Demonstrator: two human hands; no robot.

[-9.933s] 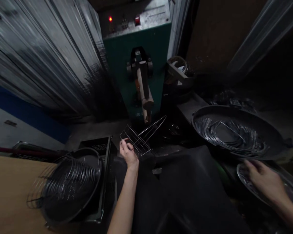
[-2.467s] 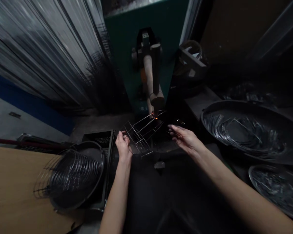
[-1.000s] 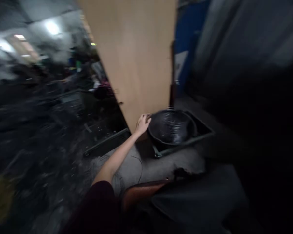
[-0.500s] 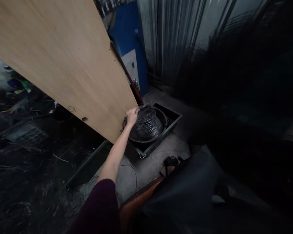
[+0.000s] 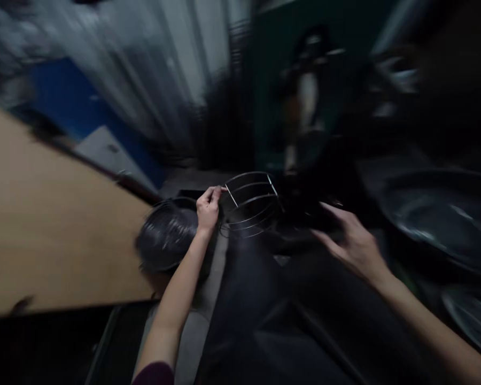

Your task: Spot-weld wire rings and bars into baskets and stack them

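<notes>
My left hand pinches the left edge of a round wire frame, made of several thin curved wires joined by short straight crosspieces. The frame is held up in front of me, above my dark-covered lap. My right hand is off to the right of it, thumb and fingers apart, touching nothing that I can see. Left of my left forearm, a stack of wire rings rests in a round basin, blurred by motion.
A large wooden board slants along the left. Behind it stand a blue panel and a corrugated metal sheet. To the right is a large dark basin. A green machine with blurred parts stands ahead.
My left hand has left the ring stack with a wire frame in its grip. My right hand has come into view, and the whole view has turned to the right.
</notes>
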